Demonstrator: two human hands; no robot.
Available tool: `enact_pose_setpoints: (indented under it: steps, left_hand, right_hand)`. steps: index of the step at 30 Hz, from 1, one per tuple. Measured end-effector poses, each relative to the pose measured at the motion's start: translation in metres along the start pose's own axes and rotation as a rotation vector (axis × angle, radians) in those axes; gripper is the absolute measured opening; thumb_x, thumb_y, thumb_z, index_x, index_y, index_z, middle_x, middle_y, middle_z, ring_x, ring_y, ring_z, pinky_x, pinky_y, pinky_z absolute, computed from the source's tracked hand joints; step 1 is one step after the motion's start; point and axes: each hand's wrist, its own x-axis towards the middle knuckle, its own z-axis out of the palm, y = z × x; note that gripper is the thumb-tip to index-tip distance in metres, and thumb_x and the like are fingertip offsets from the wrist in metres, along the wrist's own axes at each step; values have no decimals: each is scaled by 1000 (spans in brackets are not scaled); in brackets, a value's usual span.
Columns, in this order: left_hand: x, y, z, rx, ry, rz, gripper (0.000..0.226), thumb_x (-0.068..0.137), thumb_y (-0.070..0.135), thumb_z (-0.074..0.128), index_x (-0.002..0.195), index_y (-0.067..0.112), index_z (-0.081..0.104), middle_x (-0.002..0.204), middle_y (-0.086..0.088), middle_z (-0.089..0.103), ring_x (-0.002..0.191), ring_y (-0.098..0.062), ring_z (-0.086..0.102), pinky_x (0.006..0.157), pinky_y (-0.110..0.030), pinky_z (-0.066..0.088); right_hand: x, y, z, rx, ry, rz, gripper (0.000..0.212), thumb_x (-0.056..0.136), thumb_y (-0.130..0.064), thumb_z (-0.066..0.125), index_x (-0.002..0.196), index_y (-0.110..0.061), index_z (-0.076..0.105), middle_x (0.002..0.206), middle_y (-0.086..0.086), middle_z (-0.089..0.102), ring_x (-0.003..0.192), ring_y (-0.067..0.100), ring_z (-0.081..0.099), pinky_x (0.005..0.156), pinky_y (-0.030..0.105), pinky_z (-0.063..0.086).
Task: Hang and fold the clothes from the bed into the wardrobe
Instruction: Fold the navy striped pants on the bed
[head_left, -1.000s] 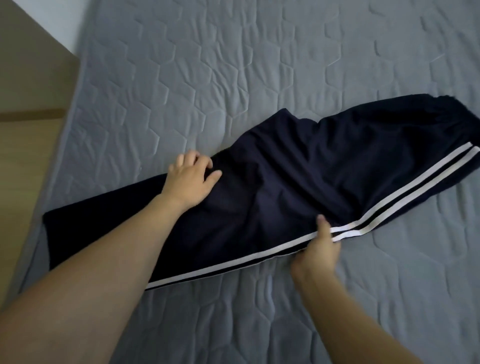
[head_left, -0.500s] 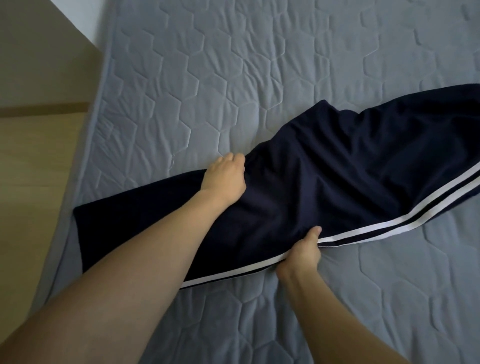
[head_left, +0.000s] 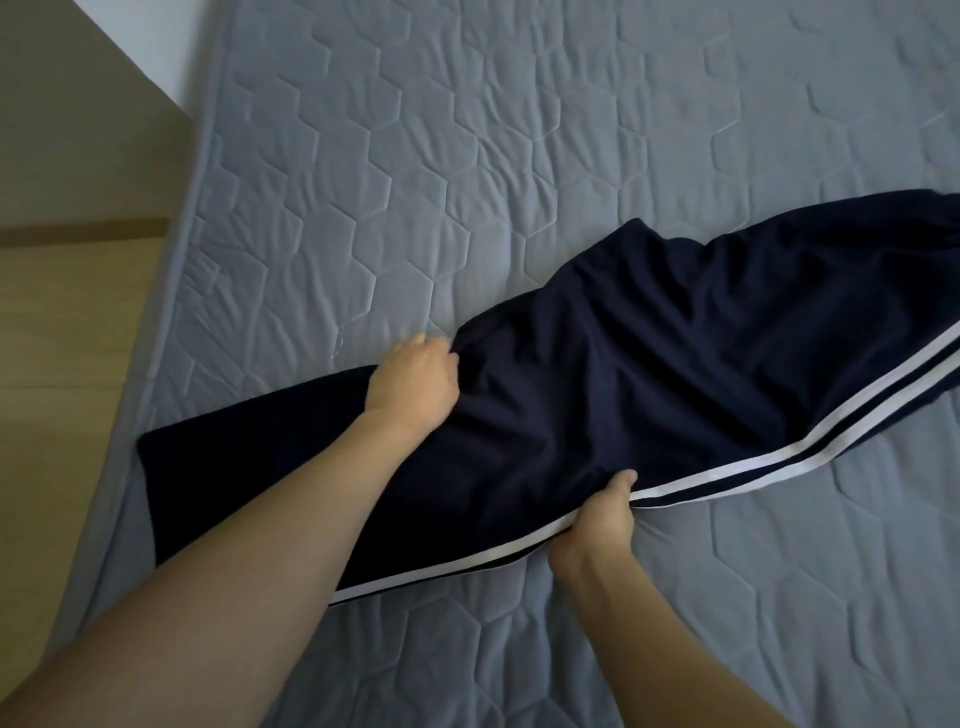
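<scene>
The grey quilted bed (head_left: 519, 156) is being occupied across its middle by navy striped trousers (head_left: 649, 374). Their far edge is being gripped by the left hand (head_left: 413, 387), their striped near edge pinched by the right hand (head_left: 597, 527).

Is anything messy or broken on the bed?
Nothing broken. The dark trousers lie slanted across the grey mattress and are creased in the middle, where the left hand and right hand each grip an edge. The mattress cover is slightly wrinkled too.
</scene>
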Motion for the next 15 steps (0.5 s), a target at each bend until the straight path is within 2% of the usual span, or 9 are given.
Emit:
enact_pose_setpoints:
  steps: [3,4,6,8,10,13,15]
  left_hand:
    - [-3,-11,-9,-60,242,50,26,101,30,39,79,17,38,78,1,44,69,-21,47,59,-33,31]
    - [-7,-14,-10,-30,245,84,27,100,32,40,79,16,39,76,1,46,68,-22,50,57,-33,31]
    - [-16,-22,-2,49,112,110,28,98,40,44,90,13,51,87,-3,56,83,-26,57,63,-37,40]
    - [-25,-27,9,82,-14,36,38,95,46,50,110,11,55,110,-7,57,104,-28,53,82,-40,45]
    - [-31,-27,15,77,8,-59,40,94,46,51,113,11,56,115,-10,56,108,-30,49,89,-41,41]
    - [-29,-26,15,144,56,4,26,99,38,44,102,15,57,99,-4,62,98,-30,53,84,-41,38]
    - [-23,-30,8,15,105,6,23,101,35,38,88,17,45,74,1,54,75,-29,54,65,-38,35]
  right_hand:
    - [4,-2,-1,-19,13,6,48,94,-59,41,124,-23,51,104,-4,62,81,17,61,78,35,49]
    - [4,-2,-3,-21,13,10,46,94,-59,41,121,-24,52,101,-6,63,81,16,61,75,34,50]
    - [4,0,-7,-12,1,11,40,93,-59,43,114,-27,52,93,-9,63,79,13,61,65,30,50]
    - [2,2,-7,-5,0,7,39,92,-60,45,112,-28,53,91,-10,64,80,13,62,60,29,49]
    - [2,4,-5,4,8,-3,39,92,-59,45,113,-28,54,92,-10,64,81,13,63,60,29,49]
    - [2,4,-3,11,9,-16,37,93,-58,46,111,-27,54,92,-9,64,80,13,62,58,29,48]
    - [3,4,-4,-6,23,-35,36,94,-56,45,112,-26,52,99,-8,63,80,12,61,65,30,49]
